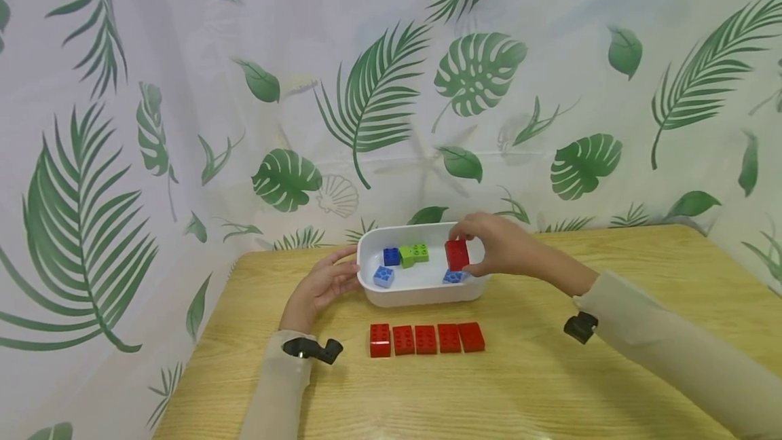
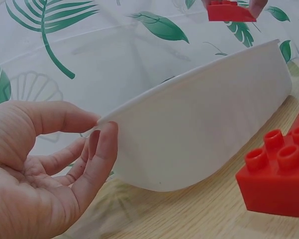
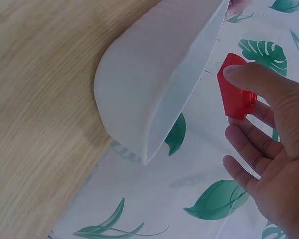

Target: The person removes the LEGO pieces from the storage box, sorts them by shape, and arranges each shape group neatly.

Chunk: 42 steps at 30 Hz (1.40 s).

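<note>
Right hand (image 1: 504, 244) pinches a red brick (image 1: 457, 256) above the right end of the tub (image 1: 421, 297); left hand (image 1: 326, 282) pinches its left rim. Probably light, stiff, sturdy plastic, slightly slick: best held across opposite faces.

Eleven bricks (image 1: 425, 339) (six red), one tub (image 1: 421, 297)

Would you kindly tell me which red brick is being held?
The red brick pinched in the right hand, over the tub; the other five red bricks sit in a row on the table.
</note>
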Motion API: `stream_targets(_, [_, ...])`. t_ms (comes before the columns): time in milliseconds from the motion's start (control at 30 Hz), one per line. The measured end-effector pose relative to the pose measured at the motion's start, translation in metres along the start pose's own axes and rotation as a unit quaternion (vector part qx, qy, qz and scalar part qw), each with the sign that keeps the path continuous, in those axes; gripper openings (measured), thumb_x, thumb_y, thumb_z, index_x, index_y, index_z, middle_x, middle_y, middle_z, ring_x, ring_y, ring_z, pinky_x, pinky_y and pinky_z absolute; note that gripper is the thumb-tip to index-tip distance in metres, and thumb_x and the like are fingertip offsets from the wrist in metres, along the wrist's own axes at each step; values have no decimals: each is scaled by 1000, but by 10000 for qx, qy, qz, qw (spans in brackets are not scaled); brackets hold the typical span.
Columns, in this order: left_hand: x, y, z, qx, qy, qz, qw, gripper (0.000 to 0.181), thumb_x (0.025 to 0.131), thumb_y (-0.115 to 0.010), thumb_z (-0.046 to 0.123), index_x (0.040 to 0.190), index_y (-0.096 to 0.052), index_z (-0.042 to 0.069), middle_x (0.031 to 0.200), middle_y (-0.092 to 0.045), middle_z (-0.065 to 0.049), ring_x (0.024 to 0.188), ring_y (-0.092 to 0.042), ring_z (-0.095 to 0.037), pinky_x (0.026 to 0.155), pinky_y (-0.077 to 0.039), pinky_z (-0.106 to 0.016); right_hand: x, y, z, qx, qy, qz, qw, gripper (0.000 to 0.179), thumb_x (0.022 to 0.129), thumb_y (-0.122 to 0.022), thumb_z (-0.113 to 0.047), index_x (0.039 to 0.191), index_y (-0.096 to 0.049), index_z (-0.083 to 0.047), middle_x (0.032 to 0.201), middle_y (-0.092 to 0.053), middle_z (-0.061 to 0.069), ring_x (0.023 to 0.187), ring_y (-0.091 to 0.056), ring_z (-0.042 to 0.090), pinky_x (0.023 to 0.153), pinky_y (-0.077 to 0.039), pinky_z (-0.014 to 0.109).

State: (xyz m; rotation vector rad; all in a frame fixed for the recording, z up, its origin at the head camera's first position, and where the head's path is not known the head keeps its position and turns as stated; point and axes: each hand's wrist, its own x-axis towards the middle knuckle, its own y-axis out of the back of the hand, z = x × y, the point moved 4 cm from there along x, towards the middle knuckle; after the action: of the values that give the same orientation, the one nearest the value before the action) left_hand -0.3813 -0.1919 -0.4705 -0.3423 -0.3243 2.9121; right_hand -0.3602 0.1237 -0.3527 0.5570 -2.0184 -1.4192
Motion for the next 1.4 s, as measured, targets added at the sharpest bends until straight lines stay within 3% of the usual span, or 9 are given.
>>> stream_targets(467, [2,1,-1,0,-33,-34,10000,56,100,-57,-1,153,-41,6,154,-47,-23,114,-66,-20,88,-61,-29,-36,-5,-8,-136,687,-269,9972,45,71,-91,-16,111,-71,-11,104,-71,-2,94,-66,17,81,-60,34])
stream_targets(967, [4,2,-2,-19,-50,-135,9999,58,100,-56,-2,154,-38,5,156,-43,-24,110,-67,-16,86,-60,-26,-60,-21,-1,207,350,-793,9960,42,73,-90,-17,111,-72,-15,106,-70,-4,98,-66,20,85,-60,36])
stream_targets(1100, [4,3,-2,-56,-54,-106,9999,58,100,-57,-2,154,-38,4,153,-48,-23,104,-69,-14,84,-61,-25,-65,-27,2,299,234,-912,9951,43,73,-90,-16,111,-72,-16,107,-71,-4,99,-65,19,86,-61,39])
stream_targets(1233, [4,3,-3,-59,-19,-72,10000,57,100,-57,-3,153,-40,5,147,-54,-20,102,-69,-13,82,-60,-24,-69,-32,4,346,229,-1030,9938,44,72,-90,-16,112,-72,-16,107,-70,-6,99,-65,18,86,-60,38])
stream_targets(1400, [4,1,-2,-69,-29,-152,9999,57,100,-56,-3,154,-39,4,150,-50,-22,105,-68,-14,84,-60,-25,-73,-40,9,377,246,-1160,9922,44,72,-90,-16,111,-71,-18,108,-69,-7,98,-63,16,87,-59,34])
